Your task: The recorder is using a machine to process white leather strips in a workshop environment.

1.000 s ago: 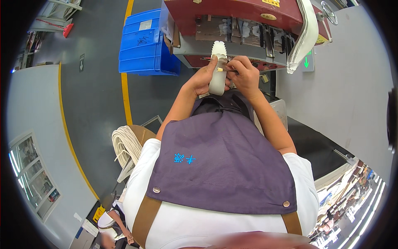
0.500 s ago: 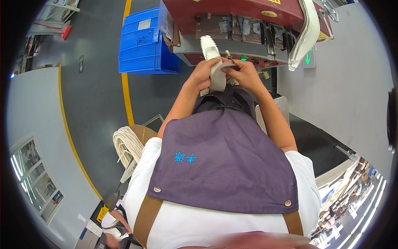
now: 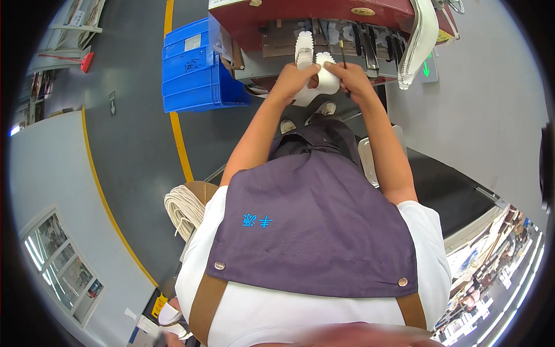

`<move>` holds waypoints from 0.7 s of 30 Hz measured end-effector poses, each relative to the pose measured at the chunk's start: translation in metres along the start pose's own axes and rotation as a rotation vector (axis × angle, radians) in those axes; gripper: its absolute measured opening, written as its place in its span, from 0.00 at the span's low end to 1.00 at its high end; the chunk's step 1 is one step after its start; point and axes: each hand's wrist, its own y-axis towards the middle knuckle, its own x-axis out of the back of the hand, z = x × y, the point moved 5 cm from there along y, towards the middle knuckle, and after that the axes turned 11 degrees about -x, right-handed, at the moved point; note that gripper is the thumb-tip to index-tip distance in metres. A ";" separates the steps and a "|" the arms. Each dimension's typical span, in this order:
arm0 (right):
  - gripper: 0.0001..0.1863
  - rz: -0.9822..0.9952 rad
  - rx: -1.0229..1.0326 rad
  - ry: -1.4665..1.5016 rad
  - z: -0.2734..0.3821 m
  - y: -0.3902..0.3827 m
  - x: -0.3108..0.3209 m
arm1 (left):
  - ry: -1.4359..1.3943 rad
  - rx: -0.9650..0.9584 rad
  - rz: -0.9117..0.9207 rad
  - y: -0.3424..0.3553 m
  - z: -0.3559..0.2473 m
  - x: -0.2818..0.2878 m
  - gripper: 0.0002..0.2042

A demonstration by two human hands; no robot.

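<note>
A white scalloped-edged strip [image 3: 304, 45] is bent into a curve between my two hands. My left hand [image 3: 292, 82] is closed on its left part, the thumb pressing on it. My right hand [image 3: 355, 81] pinches the other part, thumb on top. That hand also keeps a thin dark rod with a pale tip [image 3: 341, 51], which points away from me; its exact kind is unclear. Both hands are in front of the red and grey machine [image 3: 324, 14]. The fingers beneath the strip are partly hidden.
A blue plastic crate [image 3: 188, 63] stands left of the machine. More white scalloped strips [image 3: 417, 46] hang over the machine's right side. Several dark-handled tools [image 3: 369, 49] line its front. A coil of cream cord [image 3: 184, 208] lies at my left.
Both hands have moved away from my body, toward the machine. The strip has been turned and now curves wide between them, its right scalloped end showing. The rod has swung more upright in view.
</note>
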 end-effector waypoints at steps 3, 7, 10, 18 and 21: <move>0.16 0.062 -0.016 0.146 -0.004 0.013 -0.003 | -0.100 0.044 -0.118 0.013 0.004 0.000 0.14; 0.17 0.091 -0.060 -0.048 -0.013 0.007 0.001 | -0.225 0.142 -0.195 0.025 0.009 0.000 0.10; 0.16 0.049 -0.063 -0.026 -0.014 -0.001 -0.002 | -0.246 0.190 -0.211 0.024 0.009 -0.002 0.11; 0.15 0.001 -0.099 0.067 0.000 0.010 0.005 | -0.240 0.258 -0.186 0.039 0.018 -0.002 0.12; 0.14 -0.025 -0.121 0.034 0.000 0.013 0.005 | -0.230 0.255 -0.197 0.038 0.018 -0.002 0.11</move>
